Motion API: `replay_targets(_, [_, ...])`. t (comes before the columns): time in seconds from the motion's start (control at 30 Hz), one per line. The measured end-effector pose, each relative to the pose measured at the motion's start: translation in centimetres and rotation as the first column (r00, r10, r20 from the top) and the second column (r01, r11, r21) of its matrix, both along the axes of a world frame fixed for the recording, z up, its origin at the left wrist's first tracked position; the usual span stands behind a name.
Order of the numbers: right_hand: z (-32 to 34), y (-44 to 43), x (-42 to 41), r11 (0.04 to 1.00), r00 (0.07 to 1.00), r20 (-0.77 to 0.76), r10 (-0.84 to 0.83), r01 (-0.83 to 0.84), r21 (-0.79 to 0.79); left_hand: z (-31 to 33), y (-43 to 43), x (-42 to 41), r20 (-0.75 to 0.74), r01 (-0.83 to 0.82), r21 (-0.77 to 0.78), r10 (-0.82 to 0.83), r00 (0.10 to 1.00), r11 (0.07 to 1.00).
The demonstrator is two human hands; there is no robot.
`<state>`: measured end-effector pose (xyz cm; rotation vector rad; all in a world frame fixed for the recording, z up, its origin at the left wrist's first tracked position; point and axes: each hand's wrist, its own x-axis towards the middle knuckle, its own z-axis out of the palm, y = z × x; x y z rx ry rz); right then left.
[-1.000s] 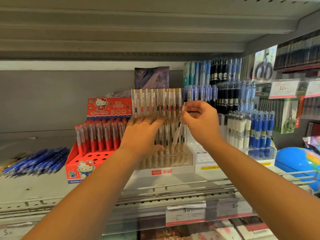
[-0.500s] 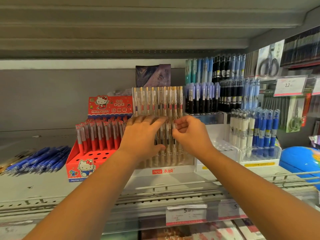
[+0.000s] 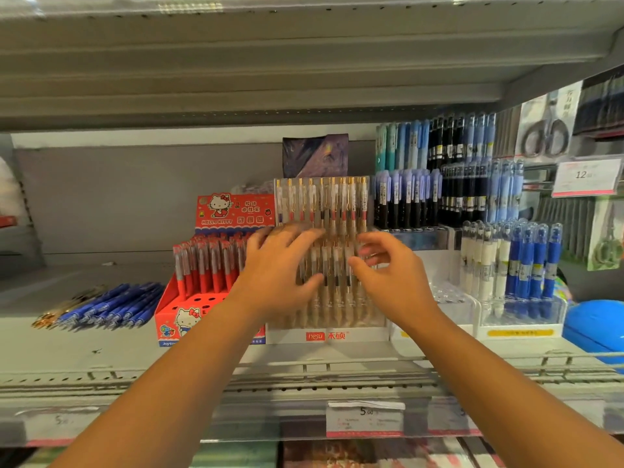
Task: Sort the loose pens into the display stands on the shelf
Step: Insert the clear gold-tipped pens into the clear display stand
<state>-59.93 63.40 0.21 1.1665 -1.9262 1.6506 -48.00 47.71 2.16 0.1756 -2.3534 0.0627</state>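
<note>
A clear tiered display stand [image 3: 327,335] with a white "nesu" front holds rows of clear pens [image 3: 322,204] with gold clips. My left hand [image 3: 277,268] lies flat against the stand's middle row, fingers spread over the pens. Just right of it, my right hand [image 3: 391,275] hovers in front of the same row with curled, parted fingers and nothing in them. A pile of loose blue pens [image 3: 108,305] lies on the shelf at the left.
A red Hello Kitty stand [image 3: 179,319] with red pens is left of the clear stand. Blue, black and white pens fill stands [image 3: 520,329] on the right. A blue globe [image 3: 597,325] sits far right. Price tags [image 3: 364,418] line the shelf edge.
My right hand lowered a clear pen into the middle row and let it go; its fingers are now apart. My left hand stayed pressed on the pens.
</note>
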Motion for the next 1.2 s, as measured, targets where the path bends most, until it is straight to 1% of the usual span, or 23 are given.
replay_targets(0.07, [0.0, 0.5, 1.3, 0.985, 0.984, 0.032, 0.174, -0.174, 0.014, -0.4, 0.1, 2.1, -0.08, 0.078, 0.141, -0.068, 0.994, 0.987])
replay_targets(0.1, [-0.1, 0.6, 2.1, 0.962, 0.963, 0.049, 0.266, -0.269, 0.057, -0.6, 0.0, 3.3, -0.096, 0.118, 0.207, -0.1, 0.99, 0.971])
replay_targets(0.17, [-0.5, 0.2, 3.8, 0.898, 0.915, 0.084, 0.395, -0.404, 0.176, -1.4, -0.5, 5.9, -0.073, 0.152, 0.311, -0.136, 0.988, 0.938])
replay_targets(0.27, [-0.8, -1.4, 6.7, 0.825, 0.87, 0.136, 0.474, -0.493, 0.276, -2.4, -2.0, 9.7, 0.007, 0.106, 0.463, -0.124, 0.992, 0.88])
replay_targets(0.33, [-0.7, -3.0, 8.6, 0.799, 0.85, 0.159, 0.502, -0.527, 0.291, -2.9, -3.4, 12.2, 0.027, 0.045, 0.504, -0.068, 0.997, 0.862])
replay_targets(0.53, [-0.4, -9.4, 14.3, 0.772, 0.839, 0.167, 0.519, -0.543, 0.33, -2.9, -8.5, 20.3, 0.02, -0.049, 0.578, 0.046, 0.999, 0.814])
replay_targets(0.7, [0.0, -16.4, 19.5, 0.808, 0.872, 0.189, 0.451, -0.489, 0.328, -2.2, -14.7, 27.3, 0.027, -0.102, 0.615, 0.109, 0.994, 0.782])
replay_targets(0.83, [0.4, -22.4, 22.6, 0.84, 0.901, 0.181, 0.395, -0.434, 0.326, -1.4, -20.1, 31.2, 0.058, -0.14, 0.657, 0.136, 0.989, 0.741])
replay_targets(0.93, [0.7, -26.6, 23.9, 0.846, 0.906, 0.205, 0.371, -0.42, 0.327, -0.8, -23.9, 32.8, 0.079, -0.15, 0.685, 0.132, 0.988, 0.713])
replay_targets(1.07, [1.0, -31.5, 24.4, 0.841, 0.922, 0.188, 0.339, -0.387, 0.379, -0.3, -28.2, 32.8, 0.136, -0.167, 0.677, 0.101, 0.986, 0.717])
replay_targets(1.2, [1.4, -35.6, 24.0, 0.79, 0.937, 0.152, 0.313, -0.346, 0.506, -0.7, -31.8, 30.6, 0.239, -0.239, 0.625, 0.11, 0.965, 0.743])
